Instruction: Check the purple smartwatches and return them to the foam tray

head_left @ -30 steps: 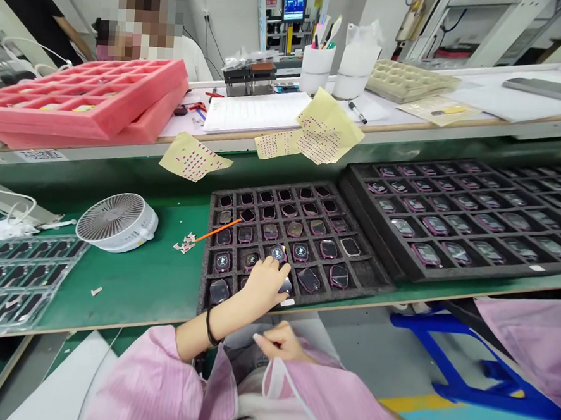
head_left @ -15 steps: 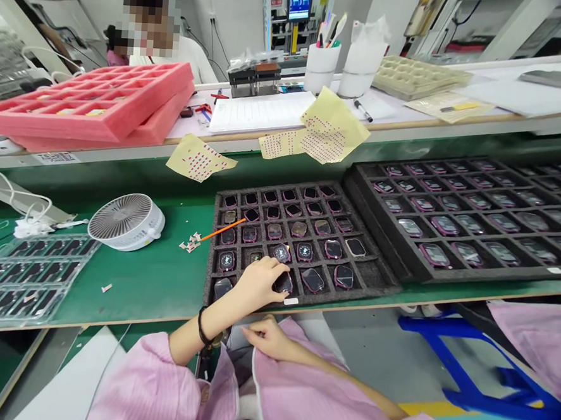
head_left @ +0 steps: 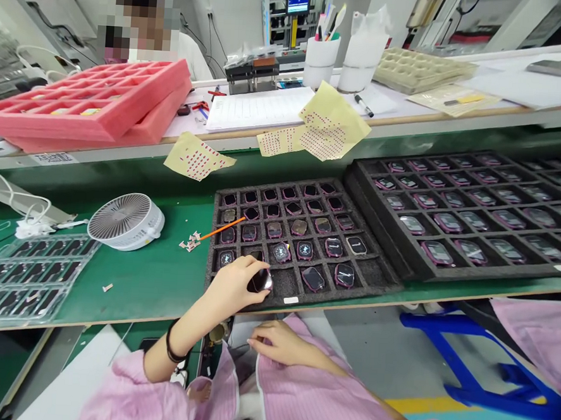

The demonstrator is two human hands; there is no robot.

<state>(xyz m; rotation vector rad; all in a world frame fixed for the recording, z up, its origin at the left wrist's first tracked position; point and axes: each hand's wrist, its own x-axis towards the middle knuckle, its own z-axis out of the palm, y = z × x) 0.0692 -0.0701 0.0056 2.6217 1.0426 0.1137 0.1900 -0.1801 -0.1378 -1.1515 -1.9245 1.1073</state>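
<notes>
My left hand [head_left: 232,284] is closed on a dark square watch [head_left: 261,281] with a purple rim, gripped by its edges between thumb and fingers. The watch is over the front row of a black foam tray [head_left: 376,278], just left of a bare compartment. Other square watches lie in the tray's compartments, among them one with a lit dial [head_left: 305,250]. Near the table's front edge, over the lap, my right hand [head_left: 279,342] rests with fingers loosely bent and thumb apart; nothing shows in it.
A second tray of watches [head_left: 437,252] stands on the right. Leftward are an orange stick [head_left: 223,228], small pale pieces [head_left: 192,242], a white fan [head_left: 126,221] and clear trays of dark parts [head_left: 33,277]. Pink foam trays [head_left: 146,113] and white cups [head_left: 320,63] occupy the shelf; a person is behind it.
My left hand has lifted the watch from its front-row compartment and moved it left, leaving that compartment bare. My right hand has shifted slightly right, still at the lap.
</notes>
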